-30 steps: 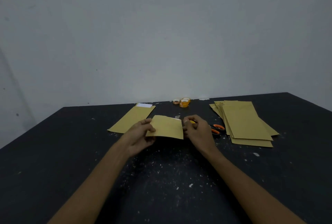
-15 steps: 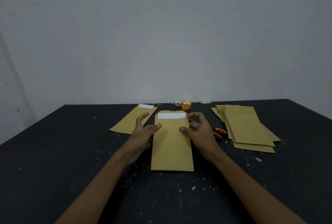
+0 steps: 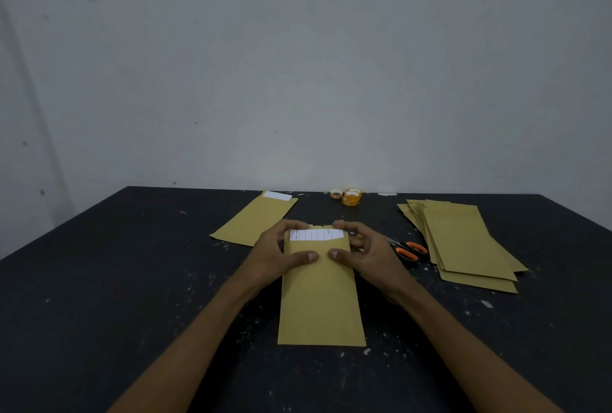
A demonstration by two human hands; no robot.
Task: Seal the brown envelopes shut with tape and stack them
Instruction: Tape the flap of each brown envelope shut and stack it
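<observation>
One brown envelope [image 3: 320,306] lies flat at the centre of the dark tabletop [image 3: 132,280], long axis running away from the person. A white lined slip [image 3: 314,234] shows at its open far end. The left hand [image 3: 278,253] and right hand [image 3: 371,253] each pinch that end, thumbs on the face and fingers curled over the far edge. A second envelope [image 3: 255,223] lies to the rear left. An envelope stack [image 3: 463,240] sits to the right, with orange-handled scissors [image 3: 409,249] beside it. Tape rolls [image 3: 351,197] stand at the far edge.
</observation>
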